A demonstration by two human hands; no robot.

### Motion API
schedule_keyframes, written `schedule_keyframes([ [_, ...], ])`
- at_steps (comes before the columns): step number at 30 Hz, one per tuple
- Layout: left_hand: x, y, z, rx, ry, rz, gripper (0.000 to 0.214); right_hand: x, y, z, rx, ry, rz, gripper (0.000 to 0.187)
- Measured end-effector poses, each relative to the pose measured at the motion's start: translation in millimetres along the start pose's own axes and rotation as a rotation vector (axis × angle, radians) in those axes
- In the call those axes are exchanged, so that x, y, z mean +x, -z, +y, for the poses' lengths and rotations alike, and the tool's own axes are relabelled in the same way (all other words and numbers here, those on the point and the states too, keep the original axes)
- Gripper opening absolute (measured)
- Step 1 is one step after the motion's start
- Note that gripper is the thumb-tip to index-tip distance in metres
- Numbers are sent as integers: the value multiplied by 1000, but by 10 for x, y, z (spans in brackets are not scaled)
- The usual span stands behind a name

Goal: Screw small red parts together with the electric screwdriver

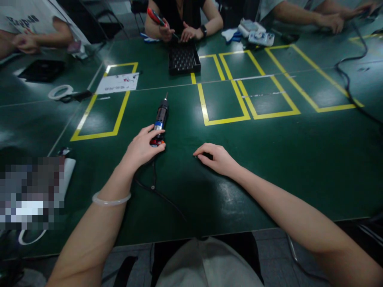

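My left hand [143, 146] is closed over the rear part of a corded electric screwdriver [162, 113], which lies on the green table with its bit pointing away from me. The screwdriver's body is black, with a blue band and a red part near my fingers. Its black cable [166, 196] runs back toward the table's near edge. To the right of it, my right hand [216, 158] rests low at the tabletop, thumb and forefinger brought together in a pinch. A tiny light speck shows at those fingertips, too small to name.
Yellow tape rectangles [227, 120] mark the green table [269, 159]. Across from me a person holds a red-and-black screwdriver [157, 16] over a black tray [184, 59]. A white paper [117, 83] and a tape roll [60, 92] lie left. Another cable [347, 79] runs along the right.
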State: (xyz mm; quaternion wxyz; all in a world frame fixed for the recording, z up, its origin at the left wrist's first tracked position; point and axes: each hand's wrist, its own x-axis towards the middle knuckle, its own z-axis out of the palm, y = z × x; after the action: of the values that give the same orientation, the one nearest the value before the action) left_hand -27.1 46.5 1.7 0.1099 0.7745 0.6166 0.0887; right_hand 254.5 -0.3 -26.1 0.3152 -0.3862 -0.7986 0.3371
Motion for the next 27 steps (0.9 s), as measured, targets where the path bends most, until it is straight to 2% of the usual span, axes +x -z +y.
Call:
schedule_keyframes([
  [3, 85, 111, -401, 36, 79, 16, 57, 3, 2, -3, 15, -3, -2, 18],
  [6, 97, 238, -759, 101, 97, 22, 53, 6, 3, -9, 16, -5, -10, 18],
  [9, 26, 362, -1001, 200, 143, 40, 49, 8, 5, -11, 10, -6, -21, 18],
  [11, -43, 423, -1087, 271, 235, 56, 50, 7, 4, -9, 3, -10, -27, 18],
  [14, -132, 457, -1121, 363, 445, 86, 56, 4, 2, -2, -7, -12, -32, 17],
  [16, -165, 445, -1094, 382, 534, 100, 58, 3, 2, -1, -8, -11, -33, 18],
  [21, -186, 384, -944, 419, 430, 114, 52, 4, 11, -7, -5, -3, -38, 17],
  [25, -197, 373, -871, 411, 467, 141, 50, 2, 11, -3, -12, -2, -40, 17],
  [27, -189, 358, -842, 374, 466, 204, 50, 2, 7, 3, -14, -4, -38, 17],
])
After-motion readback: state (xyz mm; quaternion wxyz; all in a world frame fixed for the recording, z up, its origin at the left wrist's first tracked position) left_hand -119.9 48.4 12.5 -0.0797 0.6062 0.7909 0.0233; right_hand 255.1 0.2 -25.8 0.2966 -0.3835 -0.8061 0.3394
